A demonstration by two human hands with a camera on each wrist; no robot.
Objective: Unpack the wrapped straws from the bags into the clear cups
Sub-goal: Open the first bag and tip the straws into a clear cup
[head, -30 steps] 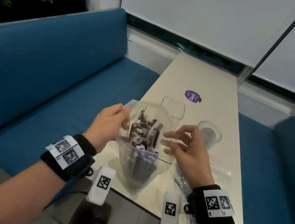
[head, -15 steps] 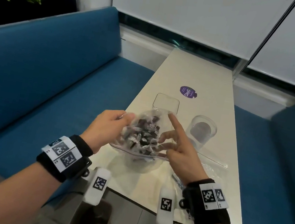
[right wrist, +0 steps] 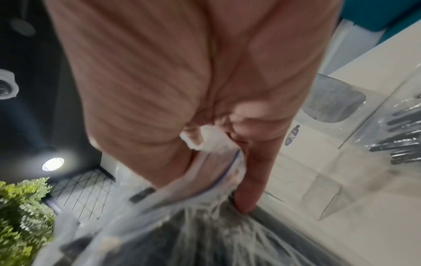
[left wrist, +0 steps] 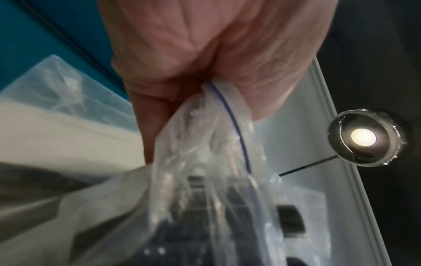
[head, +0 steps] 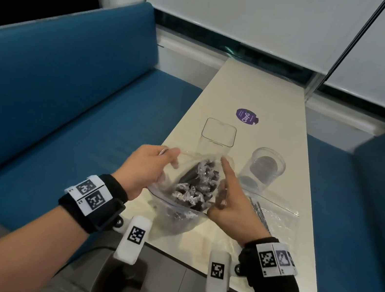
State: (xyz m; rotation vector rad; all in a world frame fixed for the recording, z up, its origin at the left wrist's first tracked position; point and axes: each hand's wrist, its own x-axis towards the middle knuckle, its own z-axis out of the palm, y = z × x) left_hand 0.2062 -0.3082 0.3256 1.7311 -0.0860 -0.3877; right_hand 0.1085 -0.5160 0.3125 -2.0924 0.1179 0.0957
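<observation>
Our left hand (head: pixel 146 168) and right hand (head: pixel 225 200) now each pinch a rim of the clear zip bag of dark wrapped straws (head: pixel 192 184), lowered and pulled wider just before the square clear cup (head: pixel 217 137); straws can come out.

One word could be read: "ClayG", in white letters on a round purple sticker (head: pixel 246 115) stuck to the long cream-white tabletop (head: pixel 267 94). The word ran sideways to the head camera, and smaller print along the sticker's edge was too fine to make out. The sticker lay just beyond a clear square-rimmed plastic cup (head: pixel 218 135) standing on the same tabletop. In the right wrist view the sticker (right wrist: pixel 291 135) was blurred and unreadable. Black-and-white square code markers (head: pixel 136 234) on the white wrist-camera housings nearer than the sticker carried patterns only, no letters.
</observation>
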